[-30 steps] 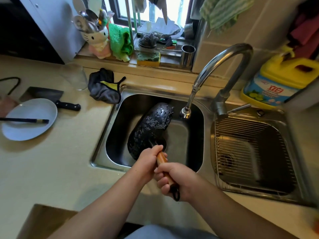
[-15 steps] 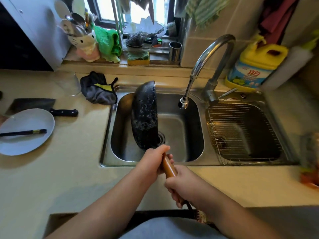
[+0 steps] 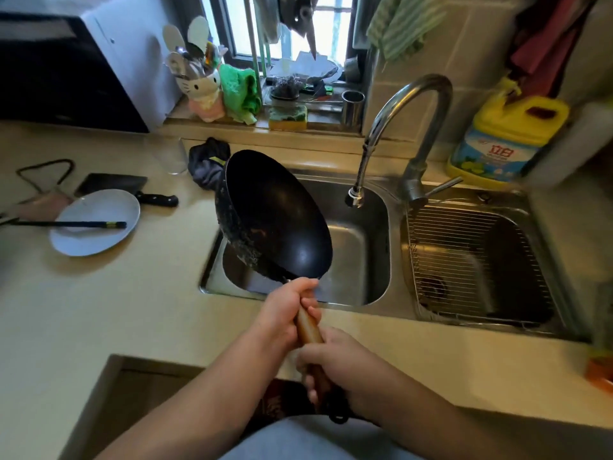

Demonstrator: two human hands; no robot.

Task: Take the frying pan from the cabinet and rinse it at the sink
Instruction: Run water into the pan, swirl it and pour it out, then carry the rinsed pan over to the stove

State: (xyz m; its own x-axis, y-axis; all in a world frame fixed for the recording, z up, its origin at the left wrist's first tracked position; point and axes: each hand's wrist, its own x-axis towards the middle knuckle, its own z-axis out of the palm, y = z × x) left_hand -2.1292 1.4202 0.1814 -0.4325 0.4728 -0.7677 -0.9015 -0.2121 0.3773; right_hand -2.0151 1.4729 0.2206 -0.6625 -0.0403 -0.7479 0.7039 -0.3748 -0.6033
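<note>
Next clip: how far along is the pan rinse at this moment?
Done: the frying pan is out of the cabinet and at the sink. In hand: the left hand and right hand both grip its wooden handle, holding the pan tilted above the left basin, its inside facing the camera. Left: no water shows at the faucet, so whether rinsing is finished is unclear.

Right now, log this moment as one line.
frying pan: tilted over sink | left hand, right hand: both gripping handle | tap: no water visible
</note>
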